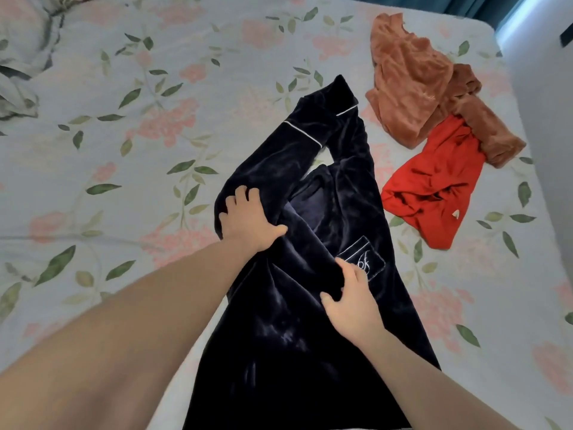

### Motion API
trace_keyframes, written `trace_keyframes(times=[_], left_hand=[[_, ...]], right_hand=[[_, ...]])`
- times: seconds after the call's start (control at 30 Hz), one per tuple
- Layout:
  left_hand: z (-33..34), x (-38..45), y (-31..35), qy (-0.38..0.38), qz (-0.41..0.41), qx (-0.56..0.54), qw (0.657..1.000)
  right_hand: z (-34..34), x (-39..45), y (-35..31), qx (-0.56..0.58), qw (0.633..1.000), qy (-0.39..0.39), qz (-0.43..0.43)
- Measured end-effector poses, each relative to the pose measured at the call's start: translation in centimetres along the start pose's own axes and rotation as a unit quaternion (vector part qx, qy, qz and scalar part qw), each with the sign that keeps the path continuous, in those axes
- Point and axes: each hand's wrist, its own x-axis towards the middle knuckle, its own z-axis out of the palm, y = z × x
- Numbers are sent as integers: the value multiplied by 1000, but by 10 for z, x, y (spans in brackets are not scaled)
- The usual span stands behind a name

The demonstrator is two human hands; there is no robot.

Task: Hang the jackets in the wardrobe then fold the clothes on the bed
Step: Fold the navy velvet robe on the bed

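A dark navy velvet top (279,321) with white piping and an embroidered chest pocket lies lengthwise on the floral bed sheet (124,150), its sleeves stretched toward the far side. My left hand (245,218) grips the fabric at the left shoulder, fingers curled into it. My right hand (350,301) pinches a fold of the front just below the pocket. A red garment (434,197) and a crumpled orange fleece garment (412,85) lie to the right of the navy top.
A rumpled grey floral pillow or duvet (21,57) sits at the far left corner. The bed's right edge (533,187) meets a pale wall, with a teal curtain (483,4) at the top right.
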Motion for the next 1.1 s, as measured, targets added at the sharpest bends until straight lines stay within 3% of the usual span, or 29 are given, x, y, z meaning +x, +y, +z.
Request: trace_keyframes(times=[0.13,0.23,0.4,0.5,0.53,0.57,0.63,0.7,0.73,0.8,0.87,1.03,1.1], left_hand=[[24,14,-13,-38,-72,-48,996],[20,12,-56,56,-91,-183,977],[-9,-5,-141,180,-248,-405,862],[-8,-18,-195,123,-363,-489,784],[-6,-24,-209,80,-389,-473,786],[-3,-29,-221,38,-402,-424,811],[-1,-33,-228,-19,-377,-243,893],[-9,-22,-214,35,-246,-84,965],[-13,-11,-202,77,-152,-42,984],[-19,18,-172,120,-1,-23,992],[-17,46,-139,98,59,-9,993],[1,91,-109,-44,34,32,998],[2,95,-115,-12,49,21,998]], right_hand=[[26,24,-6,-7,1000,-15,-13],[33,29,-8,-25,998,-62,-10],[42,35,-26,-74,976,-179,-100],[42,55,-41,-90,977,-164,-100],[41,63,-47,-93,980,-142,-102],[38,72,-53,-89,984,-116,-103],[33,90,-68,-80,990,-59,-100],[29,109,-80,-87,991,-10,-98],[27,119,-87,-89,991,11,-103],[25,139,-99,-98,988,31,-114],[27,155,-110,-109,987,9,-118],[47,172,-132,-161,974,-49,-152],[54,178,-138,-203,965,-62,-151]])
